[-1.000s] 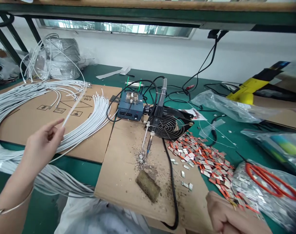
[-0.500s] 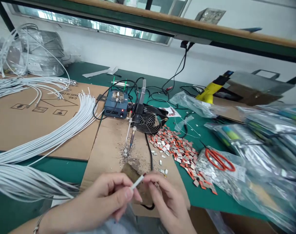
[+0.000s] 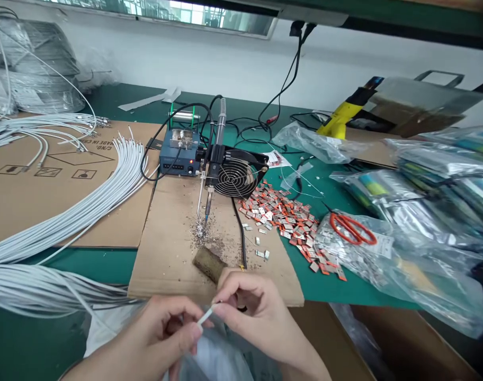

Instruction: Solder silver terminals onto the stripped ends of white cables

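Between thumb and fingers of my left hand [image 3: 168, 333] is a white cable [image 3: 205, 316], its end pointing up and to the right. My right hand [image 3: 251, 307] pinches at the tip of that cable; the tip itself is mostly covered by the fingers. Just beyond my hands, a brown sponge-like roll [image 3: 209, 264] lies on a cardboard sheet [image 3: 173, 222]. Past it, a soldering iron [image 3: 212, 180] is held tip down above a heap of solder bits [image 3: 199, 230].
Bundled white cables [image 3: 106, 196] lie at left. A blue soldering station [image 3: 180, 153] and a black fan [image 3: 237, 174] stand ahead. Small orange-and-metal pieces [image 3: 293, 217], red-handled scissors [image 3: 352, 227] and plastic bags [image 3: 432, 270] spread to the right. A shelf [image 3: 384, 26] hangs above.
My view has tipped downward. Both hands have come lower and nearer to me, and my right fingers have closed onto the cable's tip, which showed dark before.
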The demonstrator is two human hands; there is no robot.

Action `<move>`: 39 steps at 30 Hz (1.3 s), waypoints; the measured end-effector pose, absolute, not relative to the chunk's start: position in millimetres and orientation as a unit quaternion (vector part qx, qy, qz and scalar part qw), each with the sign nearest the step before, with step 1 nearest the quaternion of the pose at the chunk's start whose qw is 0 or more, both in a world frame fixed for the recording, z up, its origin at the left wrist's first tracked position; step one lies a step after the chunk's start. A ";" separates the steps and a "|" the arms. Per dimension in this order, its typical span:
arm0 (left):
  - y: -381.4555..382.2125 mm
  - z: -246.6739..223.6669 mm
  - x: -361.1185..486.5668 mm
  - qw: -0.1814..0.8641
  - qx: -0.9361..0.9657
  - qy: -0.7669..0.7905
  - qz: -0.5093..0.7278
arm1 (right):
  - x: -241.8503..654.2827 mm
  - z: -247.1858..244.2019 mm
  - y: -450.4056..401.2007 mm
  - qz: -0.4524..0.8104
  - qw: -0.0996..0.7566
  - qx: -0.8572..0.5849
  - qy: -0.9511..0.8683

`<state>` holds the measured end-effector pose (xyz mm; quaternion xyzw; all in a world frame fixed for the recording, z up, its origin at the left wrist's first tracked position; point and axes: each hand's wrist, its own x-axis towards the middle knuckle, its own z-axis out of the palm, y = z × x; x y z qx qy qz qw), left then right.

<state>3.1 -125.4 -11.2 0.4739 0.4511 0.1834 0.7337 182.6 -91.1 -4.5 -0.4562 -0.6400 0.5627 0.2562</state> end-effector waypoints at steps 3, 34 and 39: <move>-122.9 -17.3 10.6 0.742 0.437 0.441 0.253 | 177.8 -11.0 -95.4 0.614 0.285 -0.433 -0.596; -134.0 -22.1 9.7 0.612 0.494 0.500 0.363 | 152.6 -20.9 -102.2 0.448 0.394 -0.470 -0.650; -131.5 -19.0 13.3 0.669 0.396 0.510 0.367 | 147.6 -26.2 -103.4 0.264 0.493 -0.405 -0.723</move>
